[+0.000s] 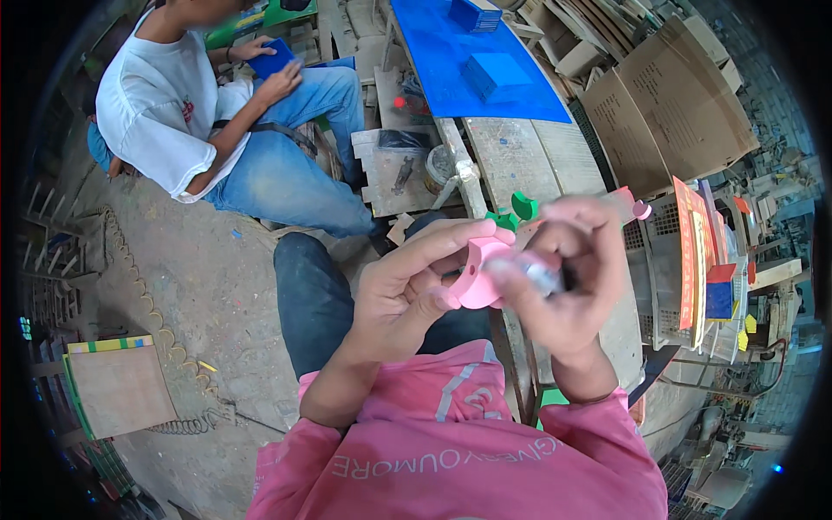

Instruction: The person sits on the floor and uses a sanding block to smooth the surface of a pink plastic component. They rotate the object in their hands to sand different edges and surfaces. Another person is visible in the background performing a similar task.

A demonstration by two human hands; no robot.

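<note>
My left hand [392, 290] pinches a pink crescent-shaped piece [476, 279] with a small dark hole in its inner curve. Close against the piece's right side is my right hand [579, 290], smeared by motion, its fingers curled. Between those fingers shows a blurred greyish, shiny thing [542, 276] whose kind I cannot make out. Just beyond my hands, green curved pieces [523, 205] rest on the wooden bench [520, 160]. Another small pink piece [641, 210] shows past my right hand.
A blue sheet [433, 78] bearing stacked blue blocks [498, 74] covers the bench's far end. At the left sits a co-worker [156, 104] holding a blue piece [272, 59]. A cardboard box [667, 104] and plastic crates [646, 286] stand on the right; a coiled hose [149, 299] lies left.
</note>
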